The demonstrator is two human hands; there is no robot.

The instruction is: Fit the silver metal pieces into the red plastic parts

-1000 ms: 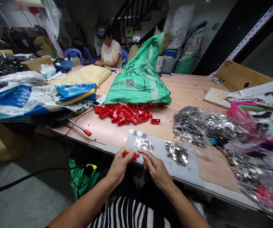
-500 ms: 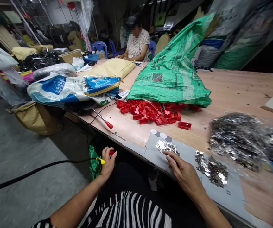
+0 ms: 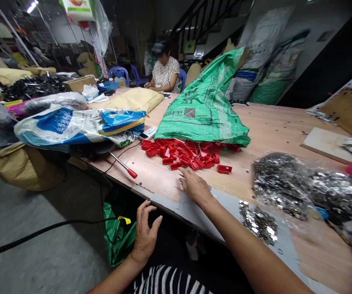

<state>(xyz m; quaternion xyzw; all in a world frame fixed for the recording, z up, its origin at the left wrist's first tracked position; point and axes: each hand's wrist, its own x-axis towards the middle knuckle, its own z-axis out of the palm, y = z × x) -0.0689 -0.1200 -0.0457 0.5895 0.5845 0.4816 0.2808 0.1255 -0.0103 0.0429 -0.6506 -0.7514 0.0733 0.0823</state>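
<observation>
My right hand (image 3: 194,185) lies on the wooden table (image 3: 274,126), fingers stretched toward the pile of small red plastic pieces (image 3: 185,153), close to it and holding nothing. My left hand (image 3: 145,232) hangs below the table edge with fingers spread, empty, above a green bag (image 3: 116,237) under the table. A heap of small shiny metal parts (image 3: 257,222) sits on a grey sheet (image 3: 281,241) right of my right arm. The red pieces spill from a big green woven sack (image 3: 205,106).
Clear bags of metal parts (image 3: 286,179) lie at the right. A red-handled tool (image 3: 123,165), a blue-and-white sack (image 3: 78,124) and a tan sack (image 3: 133,100) lie at the left. A black cable (image 3: 41,232) crosses the floor. Another person (image 3: 163,73) sits at the far end.
My left hand held a red piece below the table edge and is now open and empty. My right hand moved from the metal parts forward to the red pile.
</observation>
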